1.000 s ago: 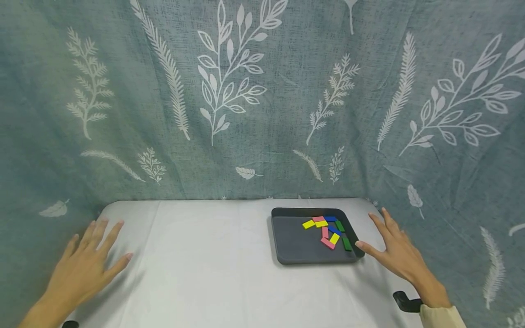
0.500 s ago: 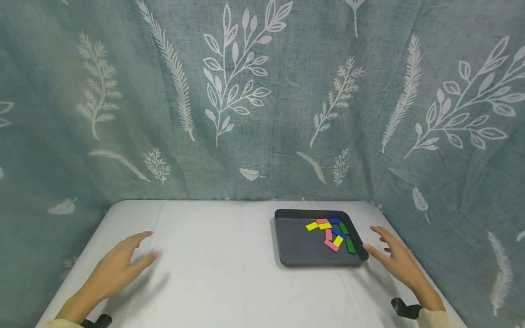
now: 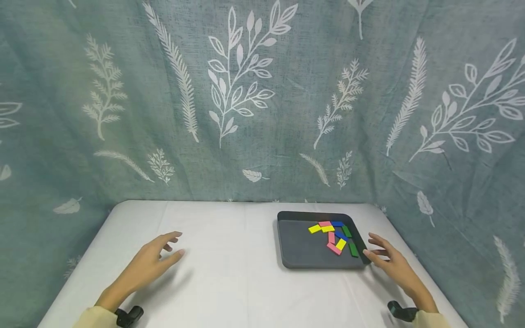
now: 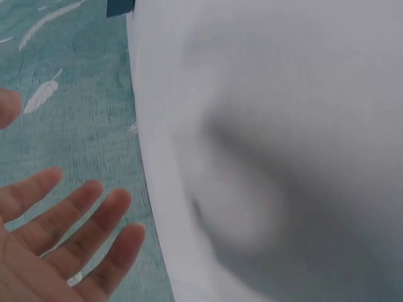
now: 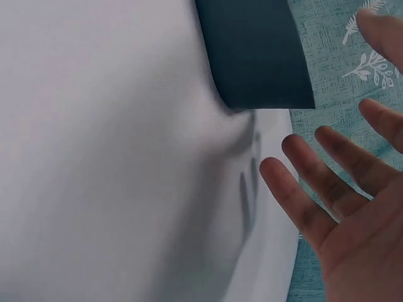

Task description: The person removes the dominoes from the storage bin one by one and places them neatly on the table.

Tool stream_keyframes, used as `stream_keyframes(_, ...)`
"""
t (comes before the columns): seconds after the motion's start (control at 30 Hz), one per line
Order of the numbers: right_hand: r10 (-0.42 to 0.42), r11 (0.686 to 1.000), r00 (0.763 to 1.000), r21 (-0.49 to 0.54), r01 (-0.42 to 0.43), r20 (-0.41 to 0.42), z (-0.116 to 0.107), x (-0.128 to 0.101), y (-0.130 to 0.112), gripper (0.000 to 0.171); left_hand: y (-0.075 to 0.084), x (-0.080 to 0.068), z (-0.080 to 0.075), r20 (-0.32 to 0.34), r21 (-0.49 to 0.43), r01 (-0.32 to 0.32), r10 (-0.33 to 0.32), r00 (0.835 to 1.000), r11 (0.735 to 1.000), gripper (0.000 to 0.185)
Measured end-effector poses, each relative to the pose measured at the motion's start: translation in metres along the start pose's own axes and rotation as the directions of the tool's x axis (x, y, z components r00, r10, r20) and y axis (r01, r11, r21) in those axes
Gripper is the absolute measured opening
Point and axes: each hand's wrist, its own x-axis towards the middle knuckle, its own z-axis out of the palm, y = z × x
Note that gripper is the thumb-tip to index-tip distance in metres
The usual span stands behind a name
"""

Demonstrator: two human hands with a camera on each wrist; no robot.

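Observation:
A dark grey tray [image 3: 301, 250] sits on the white table, right of the middle, with several pink, yellow, blue and green blocks in its right half. One yellow block [image 3: 314, 228] lies leftmost, and a green block [image 3: 353, 249] lies near the tray's right wall. My right hand [image 3: 393, 264] hovers just outside that right wall, fingers loosely bent and holding nothing. In the right wrist view the tray's outer wall [image 5: 258, 56] shows beyond the fingers. My left hand [image 3: 149, 264] hangs over the left part of the table, fingers spread and holding nothing in the left wrist view.
The white-covered table [image 3: 229, 282] reaches back to a green curtain [image 3: 262, 136] printed with white leaves, which also hangs along both sides. Dark wrist devices [image 3: 129, 316] are strapped to both arms.
My left hand has moved right and inward over the table, turning from palm-down to sideways. The right hand has dropped slightly beside the tray, its fingers more bent. The head view has shifted slightly.

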Motion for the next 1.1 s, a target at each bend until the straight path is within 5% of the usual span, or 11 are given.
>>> stream_keyframes(0.53,0.008,0.996,1.000,0.086,-0.010,0.023,0.002,0.008,0.020,0.069,0.027,0.035,0.044,0.094,-0.102,-0.078,0.087,0.992,0.992,0.055)
stream_keyframes(1.1,0.103,0.966,0.989,0.226,-0.124,0.102,0.004,0.014,0.036,0.079,0.063,0.060,0.078,0.182,-0.175,-0.150,0.182,0.966,0.973,0.056)
